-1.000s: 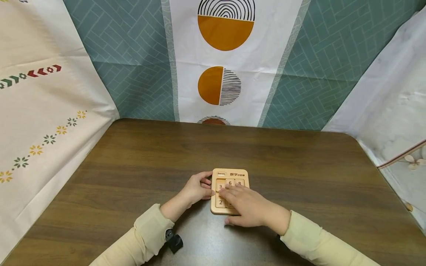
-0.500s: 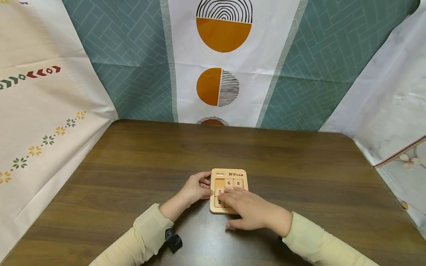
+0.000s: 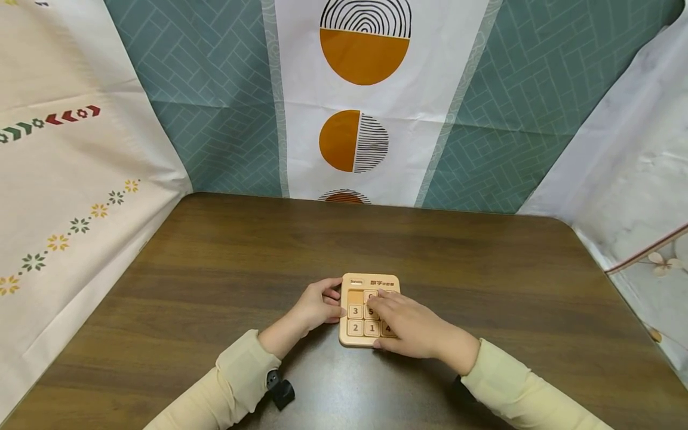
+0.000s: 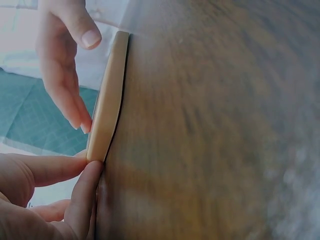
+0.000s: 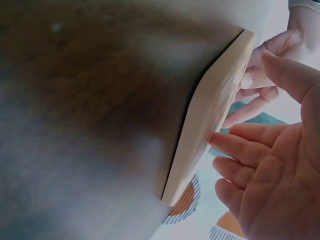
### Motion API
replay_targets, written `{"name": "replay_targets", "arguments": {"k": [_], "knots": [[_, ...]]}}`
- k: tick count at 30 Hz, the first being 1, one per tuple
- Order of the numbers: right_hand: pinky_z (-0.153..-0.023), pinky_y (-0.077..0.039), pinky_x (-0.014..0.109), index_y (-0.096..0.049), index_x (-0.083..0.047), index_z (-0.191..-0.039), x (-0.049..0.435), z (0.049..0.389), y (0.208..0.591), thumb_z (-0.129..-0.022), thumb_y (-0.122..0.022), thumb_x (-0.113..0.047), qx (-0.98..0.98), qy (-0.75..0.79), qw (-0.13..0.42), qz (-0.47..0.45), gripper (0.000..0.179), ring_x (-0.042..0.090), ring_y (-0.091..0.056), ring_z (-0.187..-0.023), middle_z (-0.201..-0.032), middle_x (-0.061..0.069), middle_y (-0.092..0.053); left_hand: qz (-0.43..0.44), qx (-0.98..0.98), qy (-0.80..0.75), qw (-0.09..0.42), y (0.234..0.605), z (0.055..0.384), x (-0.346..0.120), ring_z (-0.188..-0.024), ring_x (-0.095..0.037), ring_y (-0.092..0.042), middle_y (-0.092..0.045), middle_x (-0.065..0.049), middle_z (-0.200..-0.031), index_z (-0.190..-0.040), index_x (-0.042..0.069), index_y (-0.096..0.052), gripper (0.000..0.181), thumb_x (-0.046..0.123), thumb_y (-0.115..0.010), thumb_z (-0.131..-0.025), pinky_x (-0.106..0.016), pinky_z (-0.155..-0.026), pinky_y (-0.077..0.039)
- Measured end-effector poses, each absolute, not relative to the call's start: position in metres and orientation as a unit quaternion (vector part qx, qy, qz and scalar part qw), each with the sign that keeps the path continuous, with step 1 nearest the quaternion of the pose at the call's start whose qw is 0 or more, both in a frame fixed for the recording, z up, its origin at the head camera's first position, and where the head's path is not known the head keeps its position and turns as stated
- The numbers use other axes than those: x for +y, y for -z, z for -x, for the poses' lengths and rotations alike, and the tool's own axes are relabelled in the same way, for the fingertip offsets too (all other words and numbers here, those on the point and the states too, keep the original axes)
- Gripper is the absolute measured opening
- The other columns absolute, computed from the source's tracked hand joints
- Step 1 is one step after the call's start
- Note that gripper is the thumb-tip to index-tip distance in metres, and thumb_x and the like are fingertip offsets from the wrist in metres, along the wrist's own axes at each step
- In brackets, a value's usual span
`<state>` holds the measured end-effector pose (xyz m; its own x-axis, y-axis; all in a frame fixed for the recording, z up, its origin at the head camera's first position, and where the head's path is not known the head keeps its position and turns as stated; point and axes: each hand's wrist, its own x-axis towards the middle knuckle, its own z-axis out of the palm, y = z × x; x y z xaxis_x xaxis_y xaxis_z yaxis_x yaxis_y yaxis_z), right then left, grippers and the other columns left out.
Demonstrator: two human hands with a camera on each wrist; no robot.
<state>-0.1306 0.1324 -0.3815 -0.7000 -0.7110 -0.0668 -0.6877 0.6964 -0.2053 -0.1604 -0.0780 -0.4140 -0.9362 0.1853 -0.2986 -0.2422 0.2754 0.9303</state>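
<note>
Number puzzle (image 3: 350,342), pale wood: flat on the counter (image 3: 258,251), long axis running away from the person, printed heading at the far end, digits upright to the wearer. Sleeves (image 3: 497,373), pale yellow: both cut off by the lower edge. Right hand (image 3: 416,327): fingers loosely extended over the puzzle, one fingertip touching its face; exact tile hard to make out. Left hand (image 3: 314,306): thumb and finger pinching the puzzle's left edge. Tiles (image 3: 355,327), near row: 2, 1, 4, the last partly covered. Middle row: 3, 5, remainder hidden. Far row: bare slot at left, others mostly hidden. Patterned cloth (image 3: 226,143): beyond the counter, cut off at top.
</note>
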Motion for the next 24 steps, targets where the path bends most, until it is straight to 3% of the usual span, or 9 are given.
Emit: {"name": "replay_targets", "arguments": {"k": [24], "knots": [[-0.113, -0.027, 0.042, -0.043, -0.007, -0.135, 0.118, 0.138, 0.381, -0.082, -0.064, -0.039, 0.911, 0.099, 0.098, 0.389, 0.066, 0.027, -0.036, -0.133, -0.138, 0.006, -0.047, 0.016, 0.776, -0.604, 0.178, 0.412, 0.16, -0.079, -0.081, -0.016, -0.052, -0.051, -0.015, -0.101, -0.134, 0.002, -0.044, 0.069, -0.014, -0.067, -0.072, -0.029, -0.063, -0.058]]}}
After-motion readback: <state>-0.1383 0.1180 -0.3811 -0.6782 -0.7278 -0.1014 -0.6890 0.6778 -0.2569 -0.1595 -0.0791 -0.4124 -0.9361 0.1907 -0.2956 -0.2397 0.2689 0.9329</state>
